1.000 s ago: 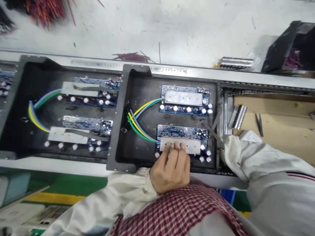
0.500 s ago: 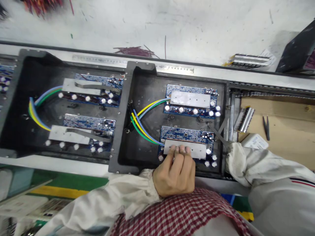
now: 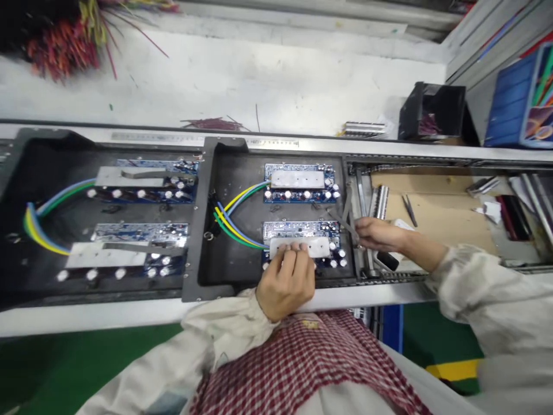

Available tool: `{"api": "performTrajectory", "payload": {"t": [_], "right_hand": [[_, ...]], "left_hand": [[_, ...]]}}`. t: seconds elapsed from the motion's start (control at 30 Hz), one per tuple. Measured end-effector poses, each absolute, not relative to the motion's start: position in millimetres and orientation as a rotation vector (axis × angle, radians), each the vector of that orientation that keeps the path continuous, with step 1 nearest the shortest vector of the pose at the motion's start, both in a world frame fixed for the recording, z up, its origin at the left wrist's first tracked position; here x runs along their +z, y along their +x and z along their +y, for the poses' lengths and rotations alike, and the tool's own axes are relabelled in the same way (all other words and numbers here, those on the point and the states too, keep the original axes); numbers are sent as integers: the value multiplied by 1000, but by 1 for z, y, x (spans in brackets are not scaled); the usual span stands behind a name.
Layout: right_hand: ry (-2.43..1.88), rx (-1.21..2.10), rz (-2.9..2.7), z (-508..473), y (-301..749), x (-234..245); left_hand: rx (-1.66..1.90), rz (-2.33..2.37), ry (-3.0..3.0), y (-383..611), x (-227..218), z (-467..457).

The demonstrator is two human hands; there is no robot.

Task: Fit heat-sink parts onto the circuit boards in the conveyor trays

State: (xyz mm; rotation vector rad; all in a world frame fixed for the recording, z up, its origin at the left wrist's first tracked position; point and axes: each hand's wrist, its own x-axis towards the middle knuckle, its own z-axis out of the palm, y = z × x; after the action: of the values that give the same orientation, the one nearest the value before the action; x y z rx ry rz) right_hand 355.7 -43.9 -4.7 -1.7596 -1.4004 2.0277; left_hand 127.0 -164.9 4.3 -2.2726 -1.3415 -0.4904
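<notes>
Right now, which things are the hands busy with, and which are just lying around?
In use: left hand pressing metal plate on near circuit board; right hand touching metal strips.
Lying about: tweezers, red wire bundle, black box.

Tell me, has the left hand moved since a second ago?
No. The left hand still rests its fingertips on the near board's metal plate.

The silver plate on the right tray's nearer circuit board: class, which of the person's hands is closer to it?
Left. The left hand rests its fingers on the silver plate; the right hand is apart to its right, at the black tray's right wall.
</notes>
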Motion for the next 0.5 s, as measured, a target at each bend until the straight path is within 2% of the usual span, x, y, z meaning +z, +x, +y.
{"api": "performTrajectory", "payload": {"t": [0.07, 0.23, 0.33, 0.5], "right_hand": [[-1841, 1774, -1560, -43, 362, 16], [-1820, 524, -2517, -57, 331, 48], [-1858, 324, -2655, -63, 306, 43], [-1909, 329, -2623, -59, 295, 31]], "left_hand": [[-494, -1332, -2253, 128, 2, -166], [-462, -1325, -2284, 127, -1, -173], [-409, -1365, -2352, 122, 6, -176], [-292, -1485, -2608, 101, 25, -166]]}}
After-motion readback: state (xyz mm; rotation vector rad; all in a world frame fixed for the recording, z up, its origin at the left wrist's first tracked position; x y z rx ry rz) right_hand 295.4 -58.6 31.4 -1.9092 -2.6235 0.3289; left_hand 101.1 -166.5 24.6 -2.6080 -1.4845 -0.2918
